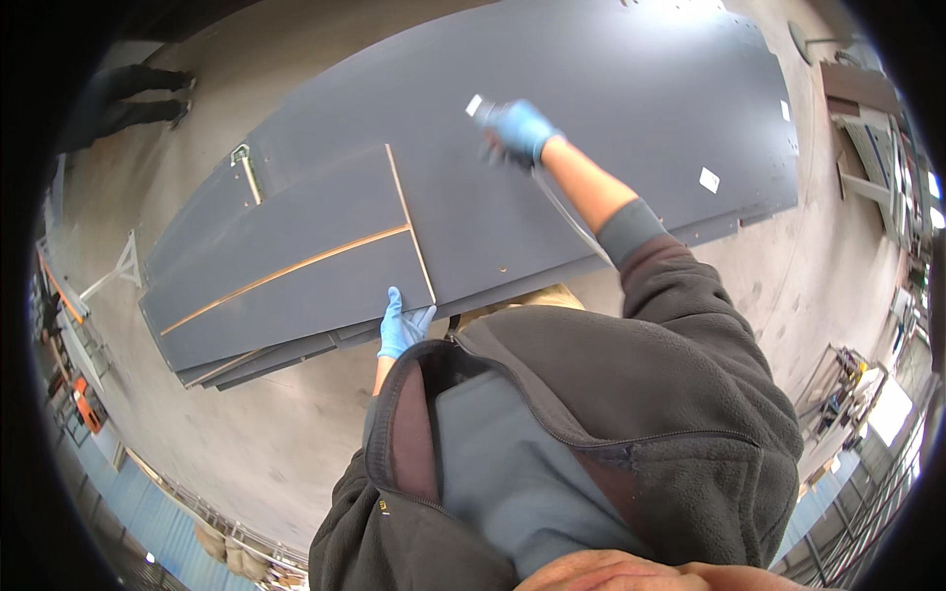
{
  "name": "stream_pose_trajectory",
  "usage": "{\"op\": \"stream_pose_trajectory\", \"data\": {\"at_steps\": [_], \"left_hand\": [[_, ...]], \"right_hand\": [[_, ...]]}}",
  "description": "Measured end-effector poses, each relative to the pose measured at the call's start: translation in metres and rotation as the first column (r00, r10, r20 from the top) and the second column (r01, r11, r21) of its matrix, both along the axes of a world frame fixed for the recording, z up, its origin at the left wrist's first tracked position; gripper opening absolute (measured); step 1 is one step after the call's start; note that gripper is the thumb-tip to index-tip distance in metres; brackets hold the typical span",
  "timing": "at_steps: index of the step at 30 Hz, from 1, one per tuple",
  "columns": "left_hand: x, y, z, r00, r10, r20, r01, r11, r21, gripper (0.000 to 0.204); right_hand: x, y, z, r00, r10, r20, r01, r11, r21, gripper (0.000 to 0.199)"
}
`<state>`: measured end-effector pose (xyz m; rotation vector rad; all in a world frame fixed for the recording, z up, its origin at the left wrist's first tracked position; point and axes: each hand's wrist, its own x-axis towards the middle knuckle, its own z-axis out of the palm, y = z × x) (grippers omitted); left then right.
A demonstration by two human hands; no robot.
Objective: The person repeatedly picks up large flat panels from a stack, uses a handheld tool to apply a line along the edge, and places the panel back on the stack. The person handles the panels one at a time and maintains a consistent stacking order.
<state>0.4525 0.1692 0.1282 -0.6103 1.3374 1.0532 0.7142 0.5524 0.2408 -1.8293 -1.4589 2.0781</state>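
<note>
In a blue glove, my right hand (pixel 527 131) is stretched out over a large dark grey panel (pixel 611 98). It is closed around a dark hand-held tool, blurred and mostly hidden, with a pale tip (pixel 475 104). A thin grey hose (pixel 572 210) trails from that hand toward my body. My left hand (pixel 402 325), also gloved in blue, rests at the near corner of a smaller dark grey board (pixel 345 281), thumb and fingers apart. Light brown strips run across this board and along its right edge.
More panels are stacked beneath, showing at the near edge (pixel 266 362). A white label (pixel 709 179) lies on the right side of the large panel. Another person's legs (pixel 148 96) stand at the upper left. A white metal stand (pixel 123 266) is on the left; racks (pixel 872 177) line the right.
</note>
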Motion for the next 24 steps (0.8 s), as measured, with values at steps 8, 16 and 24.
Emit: {"op": "stream_pose_trajectory", "data": {"at_steps": [8,16,24], "left_hand": [[0.003,0.012,0.013,1.000,0.022,0.017,-0.022,1.000,-0.018,0.079],[0.023,0.028,0.014,0.940,-0.313,-0.138,0.290,0.943,-0.166,0.049],[-0.024,0.006,0.108,0.457,-0.770,-0.445,0.851,0.524,-0.031,0.038]], "right_hand": [[-0.045,0.020,-0.022,0.903,0.416,0.109,-0.422,0.905,0.042,0.054],[-0.099,0.000,-0.055,0.989,0.023,0.145,-0.035,0.997,0.075,0.054],[-0.226,-0.053,-0.021,0.820,0.541,0.187,-0.549,0.836,-0.007,0.055]]}}
